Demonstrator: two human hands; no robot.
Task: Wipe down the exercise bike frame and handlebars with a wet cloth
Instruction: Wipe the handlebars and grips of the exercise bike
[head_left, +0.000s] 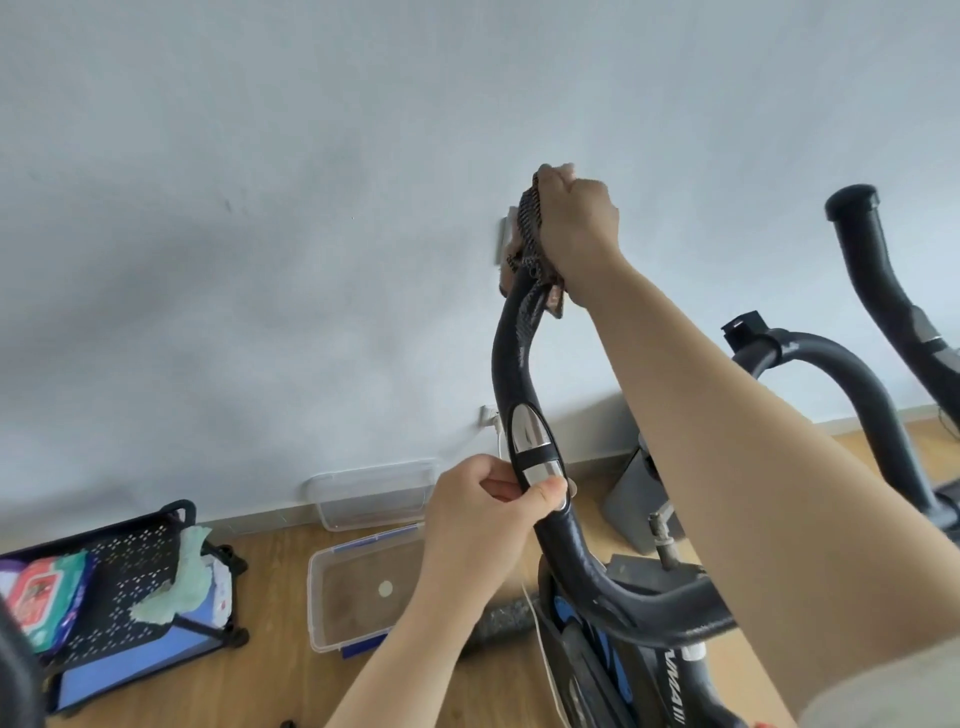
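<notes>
Wooden floor (270, 675) runs back to a pale grey wall (260, 208), and the exercise bike (670, 670) stands close in front of the person, black with white lettering. Nearest, the left hand (483, 525) grips the handlebar (511, 358) low on its stem, its thumb pressed on the silver sensor plate (535, 457). Up at the handlebar's top end, the right hand (576, 223) is curled tightly round a dark patterned cloth (532, 234). The cloth wraps the bar's tip and hangs a little below the fist. To the right of the handlebar rises a second handlebar (878, 270). Down to the left of the handlebar, a clear plastic tub (315, 597) lies on the floor. Beyond it a second clear container (374, 491) sits against the wall. Farther left of the handlebar stands a black perforated cart (130, 571). A pale green rag (182, 577) is draped over its edge and a packet of wipes (44, 592) lies inside.
</notes>
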